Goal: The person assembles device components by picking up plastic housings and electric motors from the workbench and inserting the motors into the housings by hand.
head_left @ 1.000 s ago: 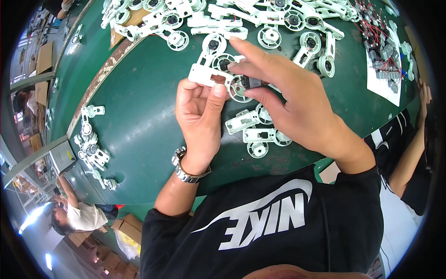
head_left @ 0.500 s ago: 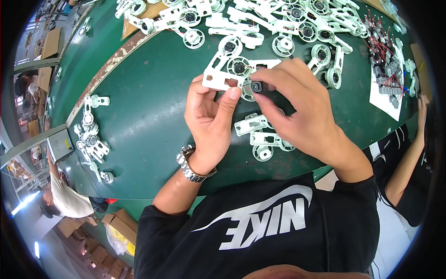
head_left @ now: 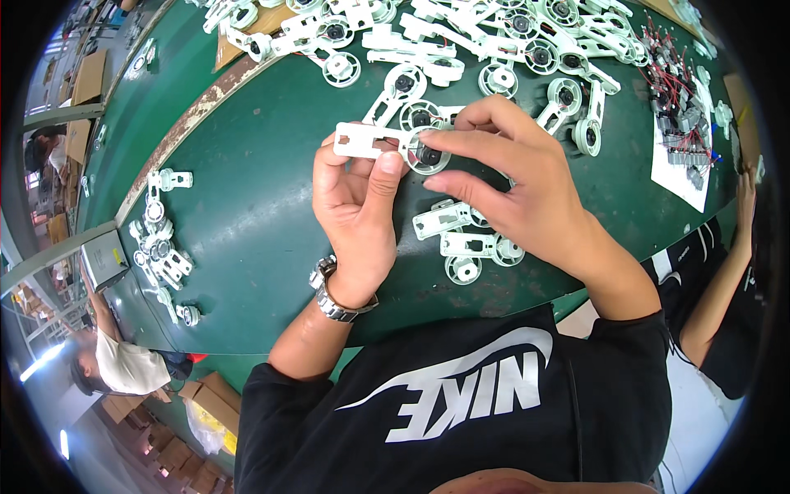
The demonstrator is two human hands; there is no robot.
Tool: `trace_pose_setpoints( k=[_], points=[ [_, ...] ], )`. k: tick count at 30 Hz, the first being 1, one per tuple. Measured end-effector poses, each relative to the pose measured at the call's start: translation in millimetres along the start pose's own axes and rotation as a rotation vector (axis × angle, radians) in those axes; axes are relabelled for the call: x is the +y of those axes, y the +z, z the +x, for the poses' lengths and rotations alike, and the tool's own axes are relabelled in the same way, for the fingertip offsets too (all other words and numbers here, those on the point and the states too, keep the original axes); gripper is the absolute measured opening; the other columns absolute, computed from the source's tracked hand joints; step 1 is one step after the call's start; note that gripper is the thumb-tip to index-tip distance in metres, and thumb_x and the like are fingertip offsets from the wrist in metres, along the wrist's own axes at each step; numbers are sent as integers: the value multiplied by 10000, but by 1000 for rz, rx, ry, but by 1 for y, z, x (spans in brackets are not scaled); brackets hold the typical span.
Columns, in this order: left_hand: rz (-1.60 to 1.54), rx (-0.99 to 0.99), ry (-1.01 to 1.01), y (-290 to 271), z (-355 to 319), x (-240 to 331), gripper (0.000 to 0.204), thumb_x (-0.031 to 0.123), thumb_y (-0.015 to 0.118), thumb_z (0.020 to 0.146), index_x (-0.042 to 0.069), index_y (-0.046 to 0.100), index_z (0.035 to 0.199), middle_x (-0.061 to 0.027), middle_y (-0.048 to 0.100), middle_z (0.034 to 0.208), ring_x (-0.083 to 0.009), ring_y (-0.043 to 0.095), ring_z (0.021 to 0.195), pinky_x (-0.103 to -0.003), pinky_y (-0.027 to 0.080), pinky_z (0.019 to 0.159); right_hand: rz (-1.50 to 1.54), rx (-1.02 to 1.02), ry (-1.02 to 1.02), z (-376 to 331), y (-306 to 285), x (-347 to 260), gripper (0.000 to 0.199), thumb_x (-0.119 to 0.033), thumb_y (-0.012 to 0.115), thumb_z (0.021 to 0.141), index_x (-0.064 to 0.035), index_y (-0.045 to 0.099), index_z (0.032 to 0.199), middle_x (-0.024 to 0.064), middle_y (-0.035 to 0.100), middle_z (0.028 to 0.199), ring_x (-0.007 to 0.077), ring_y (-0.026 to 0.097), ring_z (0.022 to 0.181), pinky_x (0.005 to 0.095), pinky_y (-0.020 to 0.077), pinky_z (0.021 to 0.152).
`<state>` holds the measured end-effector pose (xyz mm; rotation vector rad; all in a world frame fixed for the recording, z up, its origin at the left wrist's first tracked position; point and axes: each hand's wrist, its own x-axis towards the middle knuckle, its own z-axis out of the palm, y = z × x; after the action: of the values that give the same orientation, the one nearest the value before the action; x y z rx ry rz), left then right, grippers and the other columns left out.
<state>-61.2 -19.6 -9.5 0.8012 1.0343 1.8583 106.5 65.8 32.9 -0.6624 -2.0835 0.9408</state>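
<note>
The left hand (head_left: 355, 210) is pinching the white plastic bracket (head_left: 380, 142) while the right hand (head_left: 512, 185) is now pressing a small dark motor (head_left: 428, 154) into its ring — seating looks nearly done.

Factory assembly bench (head_left: 247, 214), plastic parts (head_left: 461, 41)

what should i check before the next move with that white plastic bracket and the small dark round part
1. Left hand grips the white plastic bracket by its flat end: ok.
2. Right hand fingertips pinch the small dark round part at the bracket's ring: ok.
3. Part fully seated in the ring: cannot tell, fingers hide it.
4. Bracket held above the green table, apart from loose pieces: ok.
5. More white brackets lie near the right wrist: ok.
</note>
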Motion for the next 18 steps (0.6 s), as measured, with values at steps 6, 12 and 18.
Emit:
trace_pose_setpoints(
  k=[6,12,18],
  points=[
    [95,-115,188,-3,0,2,278,-9,689,968,20,515,1184,-113,544,1203,-198,646,1070,-352,580,909,468,-22,470,3,-3,-12,374,-132,862,827,-70,701,1159,8,604,898,94,560,729,255,445,594],
    [124,-105,235,0,-7,10,265,-1,720,949,2,547,1149,-114,539,1219,-195,655,1047,-351,588,903,657,-184,486,2,-7,-7,325,-68,804,888,-48,696,1194,2,635,900,37,550,739,202,438,601],
    [163,-138,250,3,-10,12,272,-43,718,933,-3,546,1140,-111,532,1219,-255,682,1102,-364,608,898,783,-125,457,2,-5,-8,291,31,729,918,1,689,1205,37,701,975,46,632,850,208,516,713]
  ],
)
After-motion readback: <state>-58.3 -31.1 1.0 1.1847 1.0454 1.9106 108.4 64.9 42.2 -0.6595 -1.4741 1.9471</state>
